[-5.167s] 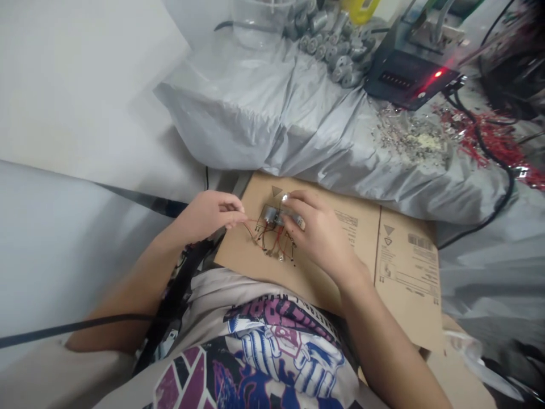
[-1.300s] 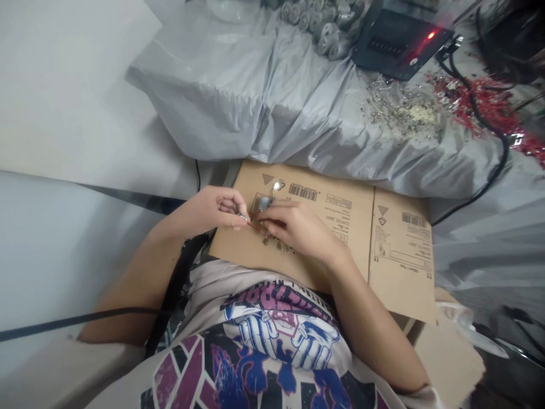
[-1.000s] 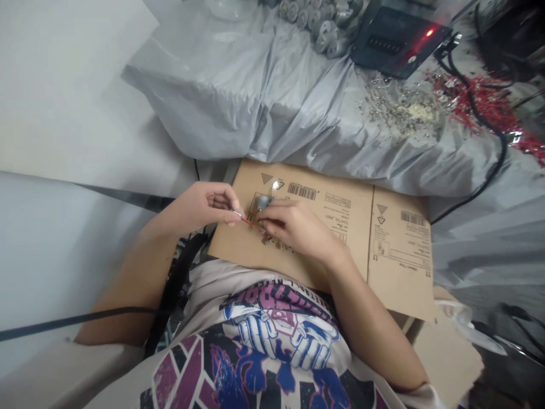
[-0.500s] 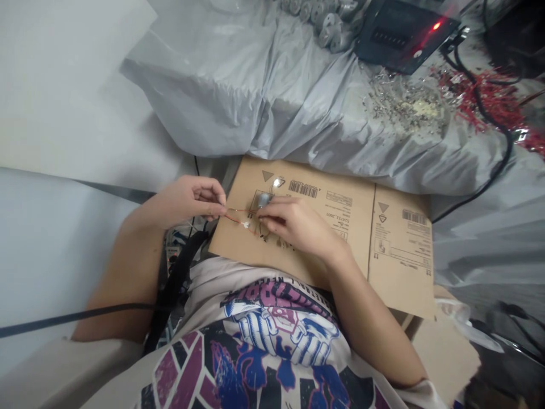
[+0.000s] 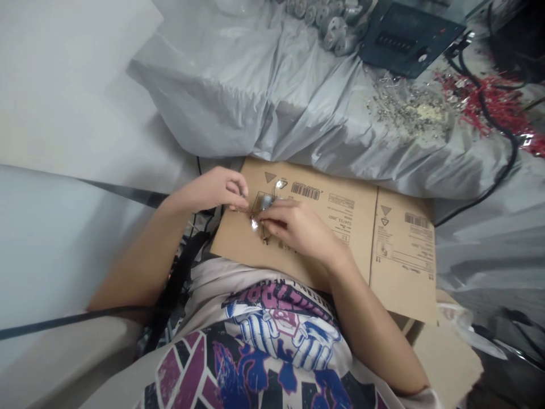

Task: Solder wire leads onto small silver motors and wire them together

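In the head view, my left hand (image 5: 225, 190) is above the left part of a cardboard sheet (image 5: 315, 250), thumb and fingers pinched on a thin wire (image 5: 242, 210). My right hand (image 5: 293, 224) lies just to the right, its fingertips closed on the same wiring. Close under the fingertips shows a small shiny connector (image 5: 254, 224). Beyond the right fingers sits a small grey cylindrical part (image 5: 266, 201), partly hidden by them. Another shiny connector (image 5: 280, 184) rests on the cardboard behind it, on a dark wire.
A bench draped in grey plastic sheeting (image 5: 238, 91) runs along the far side. On it are several grey metal cylinders (image 5: 334, 28), a dark box with a knob (image 5: 411, 42), metal scraps (image 5: 409, 111) and red wire bits (image 5: 489, 105). A black cable (image 5: 511, 153) hangs down at the right.
My left hand has moved right, toward my right hand, and the red wire stretched between them has gone slack and bunched. The red light on the dark box has dimmed.
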Tool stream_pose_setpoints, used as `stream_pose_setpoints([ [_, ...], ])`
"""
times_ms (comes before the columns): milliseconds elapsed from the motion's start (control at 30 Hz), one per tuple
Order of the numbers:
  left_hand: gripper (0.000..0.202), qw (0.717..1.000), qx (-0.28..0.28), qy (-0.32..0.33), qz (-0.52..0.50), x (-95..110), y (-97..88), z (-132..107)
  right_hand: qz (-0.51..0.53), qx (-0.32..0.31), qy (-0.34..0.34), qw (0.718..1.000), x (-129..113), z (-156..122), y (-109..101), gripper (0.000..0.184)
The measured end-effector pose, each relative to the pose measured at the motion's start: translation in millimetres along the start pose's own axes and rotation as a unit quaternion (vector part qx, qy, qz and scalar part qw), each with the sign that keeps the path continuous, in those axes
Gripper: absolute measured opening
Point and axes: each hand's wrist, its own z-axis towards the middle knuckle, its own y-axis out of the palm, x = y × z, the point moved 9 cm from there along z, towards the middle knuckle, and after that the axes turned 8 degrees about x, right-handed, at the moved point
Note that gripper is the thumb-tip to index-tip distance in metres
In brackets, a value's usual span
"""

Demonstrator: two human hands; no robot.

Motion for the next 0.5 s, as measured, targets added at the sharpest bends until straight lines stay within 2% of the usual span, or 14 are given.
stream_pose_setpoints([
  [133, 0.027, 1.0, 0.002, 0.018, 0.014, -3, 5.3, 10, 0.004, -0.003, 0.002, 1.0, 1, -1, 3, 0.027],
  [300, 0.02, 0.999, 0.016, 0.03, 0.014, 0, 9.3, 11, 0.005, 0.003, -0.001, 1.0, 1, -2, 3, 0.028],
  [500, 0.029, 0.999, 0.011, 0.03, 0.013, 1, 19.2, 15, 0.004, -0.002, 0.004, 1.0, 0, -2, 4, 0.028],
])
